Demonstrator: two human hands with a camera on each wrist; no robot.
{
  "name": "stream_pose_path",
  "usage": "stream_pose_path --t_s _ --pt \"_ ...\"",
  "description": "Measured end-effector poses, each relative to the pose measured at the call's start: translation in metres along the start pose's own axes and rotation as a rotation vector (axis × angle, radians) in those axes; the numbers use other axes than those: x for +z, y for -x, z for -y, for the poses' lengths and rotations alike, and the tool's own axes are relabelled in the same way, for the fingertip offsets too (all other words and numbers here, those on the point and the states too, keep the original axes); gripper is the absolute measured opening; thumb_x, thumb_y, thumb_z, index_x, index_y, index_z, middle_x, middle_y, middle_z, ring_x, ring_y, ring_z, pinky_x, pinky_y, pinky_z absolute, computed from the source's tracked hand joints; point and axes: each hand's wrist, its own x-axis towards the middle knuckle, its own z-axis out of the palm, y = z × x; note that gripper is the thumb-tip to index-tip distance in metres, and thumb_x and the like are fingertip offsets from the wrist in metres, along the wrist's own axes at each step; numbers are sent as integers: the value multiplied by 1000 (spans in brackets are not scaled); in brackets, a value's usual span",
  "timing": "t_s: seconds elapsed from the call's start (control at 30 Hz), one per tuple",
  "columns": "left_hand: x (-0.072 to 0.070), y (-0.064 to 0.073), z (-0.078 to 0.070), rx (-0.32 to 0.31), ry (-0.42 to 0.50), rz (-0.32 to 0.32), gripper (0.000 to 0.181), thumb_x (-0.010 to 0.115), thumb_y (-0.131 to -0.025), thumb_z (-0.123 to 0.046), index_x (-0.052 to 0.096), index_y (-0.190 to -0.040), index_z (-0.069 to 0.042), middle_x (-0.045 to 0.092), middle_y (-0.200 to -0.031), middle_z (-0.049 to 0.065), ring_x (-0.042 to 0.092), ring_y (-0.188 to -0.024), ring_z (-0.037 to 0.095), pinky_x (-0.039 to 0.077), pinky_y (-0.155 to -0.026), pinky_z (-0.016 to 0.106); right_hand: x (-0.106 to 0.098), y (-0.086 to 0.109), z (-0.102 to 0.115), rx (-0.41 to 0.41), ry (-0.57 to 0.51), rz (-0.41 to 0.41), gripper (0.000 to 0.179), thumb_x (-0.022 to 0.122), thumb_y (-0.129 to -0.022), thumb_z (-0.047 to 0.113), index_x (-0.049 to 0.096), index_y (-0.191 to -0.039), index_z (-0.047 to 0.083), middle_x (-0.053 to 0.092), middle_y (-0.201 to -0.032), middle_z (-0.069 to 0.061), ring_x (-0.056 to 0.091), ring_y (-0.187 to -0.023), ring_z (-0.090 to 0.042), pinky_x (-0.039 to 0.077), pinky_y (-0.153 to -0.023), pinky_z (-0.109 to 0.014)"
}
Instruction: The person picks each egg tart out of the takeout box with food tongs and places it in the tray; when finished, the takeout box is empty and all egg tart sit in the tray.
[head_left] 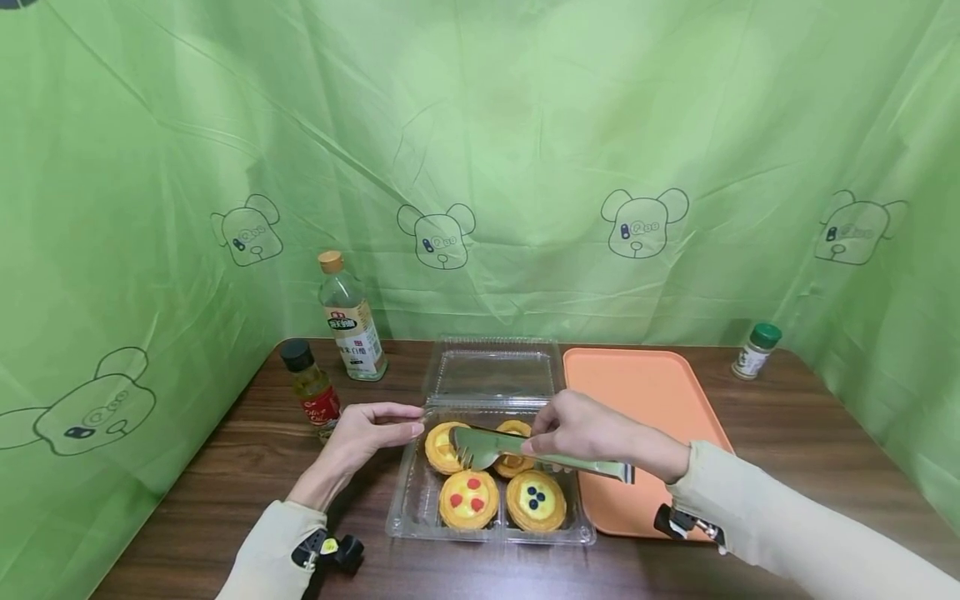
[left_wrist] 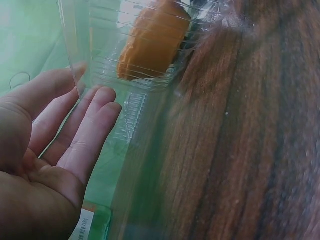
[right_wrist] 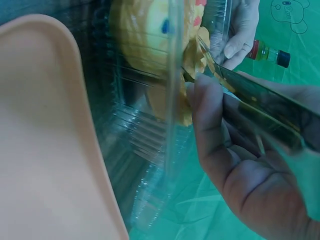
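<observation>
My right hand (head_left: pixel 577 433) grips shiny metal serving tongs (right_wrist: pixel 270 100). Their fork-like end points left and overlaps the right side of the back-left egg tart (head_left: pixel 441 446). Partly hidden under the tongs is the back-right egg tart (head_left: pixel 513 428). In front sit an egg tart with red toppings (head_left: pixel 467 502) and one with dark blue toppings (head_left: pixel 536 507). All rest in a clear plastic container (head_left: pixel 491 534) whose lid is folded back. At its back-left corner my left hand (head_left: pixel 371 431) pinches the container's edge between thumb and fingers, seen closer in the left wrist view.
An orange tray (head_left: pixel 630 500) lies right of the container, under my right forearm. At the left stand an olive oil bottle (head_left: pixel 317 396) and a tall clear bottle (head_left: pixel 358 337). A green-capped jar (head_left: pixel 753 354) is at the far right. Green cloth (head_left: pixel 525 167) hangs behind the table.
</observation>
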Motion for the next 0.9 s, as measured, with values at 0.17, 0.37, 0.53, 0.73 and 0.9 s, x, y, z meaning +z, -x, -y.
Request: stream_pose_path --t_s 0.17,0.37,0.53,0.73,0.9 --pt "0 0 0 3 16 4 37 88 -88 -8 77 -120 7 77 -112 19 77 -95 17 63 -86 31 0 2 -7 -34 -30 -7 17 79 -97 21 77 -84 10 67 -72 5 56 -61 -10 50 -57 -29" --pt "0 1 -1 0 20 7 38 88 -89 -8 76 -121 8 78 -112 19 77 -95 17 63 -86 32 1 5 -12 -26 -70 -18 13 80 -96 20 78 -88 10 70 -77 4 60 -65 -12 53 -60 -30" --pt "0 0 -1 1 12 4 37 88 -89 -9 76 -120 7 78 -112 18 76 -96 17 63 -87 31 -2 7 -15 -31 -86 -24 10 79 -96 19 79 -91 10 71 -77 2 61 -65 -12 53 -58 -30" --pt "0 -1 -1 -10 -8 -13 35 90 -87 -12 79 -118 2 78 -113 15 76 -97 18 62 -87 31 -9 10 -16 -48 -77 -33 11 78 -97 21 81 -94 11 74 -82 4 64 -71 -13 55 -64 -32" --pt "0 -1 -1 -18 -13 -20 35 91 -86 -13 80 -117 0 79 -114 12 75 -98 17 62 -87 30 -19 14 -16 -60 -70 -60 11 78 -97 22 81 -96 11 75 -88 6 65 -76 -12 57 -69 -33"
